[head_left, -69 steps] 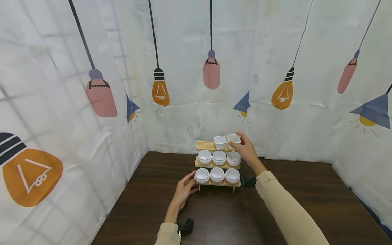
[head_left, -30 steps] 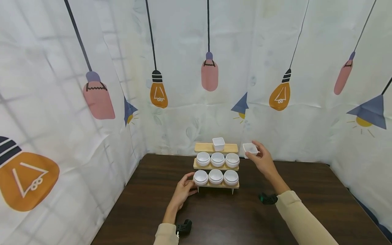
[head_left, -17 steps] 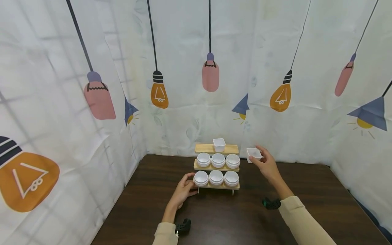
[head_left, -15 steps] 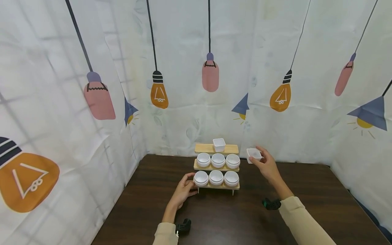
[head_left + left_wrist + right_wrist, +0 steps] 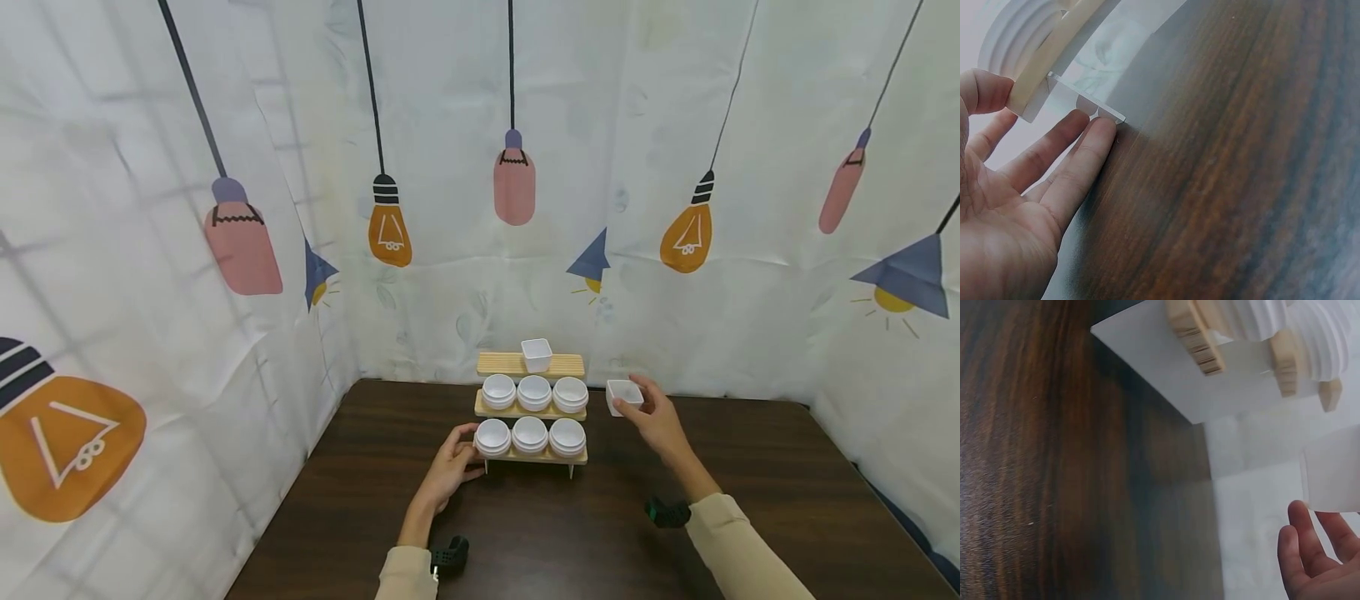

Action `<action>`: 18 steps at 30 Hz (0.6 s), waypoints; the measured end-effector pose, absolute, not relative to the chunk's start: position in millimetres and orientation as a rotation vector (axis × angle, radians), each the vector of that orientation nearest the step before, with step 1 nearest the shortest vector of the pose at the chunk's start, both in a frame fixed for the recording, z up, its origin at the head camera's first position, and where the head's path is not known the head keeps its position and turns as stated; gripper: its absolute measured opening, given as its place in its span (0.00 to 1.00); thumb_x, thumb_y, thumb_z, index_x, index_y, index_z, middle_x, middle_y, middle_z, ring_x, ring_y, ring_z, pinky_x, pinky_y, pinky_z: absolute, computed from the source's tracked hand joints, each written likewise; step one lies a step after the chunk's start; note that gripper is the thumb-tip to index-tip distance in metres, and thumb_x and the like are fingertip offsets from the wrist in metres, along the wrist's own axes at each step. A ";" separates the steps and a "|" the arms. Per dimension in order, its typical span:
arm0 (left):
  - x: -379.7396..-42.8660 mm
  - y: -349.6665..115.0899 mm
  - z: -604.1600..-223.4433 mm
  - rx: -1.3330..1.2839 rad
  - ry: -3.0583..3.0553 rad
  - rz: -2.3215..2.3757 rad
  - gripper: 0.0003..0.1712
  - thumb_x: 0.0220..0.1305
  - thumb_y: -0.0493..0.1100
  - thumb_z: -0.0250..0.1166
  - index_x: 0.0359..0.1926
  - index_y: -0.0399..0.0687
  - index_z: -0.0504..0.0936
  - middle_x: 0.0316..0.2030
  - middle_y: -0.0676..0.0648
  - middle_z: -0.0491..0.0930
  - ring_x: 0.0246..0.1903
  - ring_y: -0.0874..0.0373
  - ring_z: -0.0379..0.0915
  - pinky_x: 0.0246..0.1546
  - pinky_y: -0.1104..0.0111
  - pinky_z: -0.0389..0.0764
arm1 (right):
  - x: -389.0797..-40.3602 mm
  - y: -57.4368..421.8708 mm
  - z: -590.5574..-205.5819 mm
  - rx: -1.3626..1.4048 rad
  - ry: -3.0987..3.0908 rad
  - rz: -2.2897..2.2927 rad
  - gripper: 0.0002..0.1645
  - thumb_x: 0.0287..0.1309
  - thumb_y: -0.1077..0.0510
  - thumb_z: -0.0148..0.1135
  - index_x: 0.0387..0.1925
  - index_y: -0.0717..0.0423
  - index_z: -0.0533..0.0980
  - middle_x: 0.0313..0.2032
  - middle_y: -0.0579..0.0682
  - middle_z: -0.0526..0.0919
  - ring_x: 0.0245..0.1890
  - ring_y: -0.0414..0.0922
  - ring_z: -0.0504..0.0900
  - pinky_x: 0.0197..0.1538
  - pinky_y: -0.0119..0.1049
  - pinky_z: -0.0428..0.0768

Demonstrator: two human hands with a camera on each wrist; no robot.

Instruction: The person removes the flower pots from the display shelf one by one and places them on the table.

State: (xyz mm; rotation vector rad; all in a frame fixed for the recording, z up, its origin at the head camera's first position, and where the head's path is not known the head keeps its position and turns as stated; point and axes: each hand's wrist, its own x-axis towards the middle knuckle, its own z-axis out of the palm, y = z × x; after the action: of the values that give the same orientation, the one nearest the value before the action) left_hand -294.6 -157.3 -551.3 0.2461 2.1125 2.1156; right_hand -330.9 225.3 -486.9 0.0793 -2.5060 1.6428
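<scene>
Right grip point(image 5: 662, 425) pinches the square cup point(image 5: 622, 393), tiered rack point(image 5: 497, 363) to its left; left grip point(image 5: 444, 473), fingers extended, touches the rack.

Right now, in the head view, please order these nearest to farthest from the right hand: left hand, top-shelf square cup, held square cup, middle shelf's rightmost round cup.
1. Held square cup: pinched in the right hand.
2. Rightmost round cup: on the middle shelf.
3. Top-shelf square cup: higher, farther left.
4. Left hand: left end of the bottom shelf.
</scene>
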 end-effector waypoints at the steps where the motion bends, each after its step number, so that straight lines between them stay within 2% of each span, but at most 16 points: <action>1: -294.8 -157.4 -551.4 0.248 2.113 2.115 0.25 0.77 0.35 0.48 0.71 0.44 0.63 0.54 0.36 0.80 0.50 0.53 0.82 0.55 0.48 0.83 | -331.1 225.7 -488.7 0.072 -2.515 1.640 0.47 0.66 0.44 0.66 0.77 0.56 0.58 0.65 0.66 0.74 0.42 0.38 0.77 0.43 0.31 0.77; 18: -293.7 -157.1 -552.0 0.245 2.119 2.123 0.24 0.78 0.36 0.48 0.72 0.45 0.63 0.52 0.39 0.81 0.51 0.53 0.81 0.55 0.49 0.84 | -331.2 226.0 -508.3 0.015 -2.573 1.636 0.46 0.67 0.45 0.66 0.77 0.58 0.58 0.64 0.68 0.74 0.47 0.45 0.81 0.44 0.31 0.78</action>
State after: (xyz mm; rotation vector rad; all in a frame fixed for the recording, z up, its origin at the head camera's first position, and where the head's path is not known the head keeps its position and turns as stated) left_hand -293.7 -157.1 -552.0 0.2455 2.1193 2.1228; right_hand -331.2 226.0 -508.3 0.0151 -2.5731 1.6360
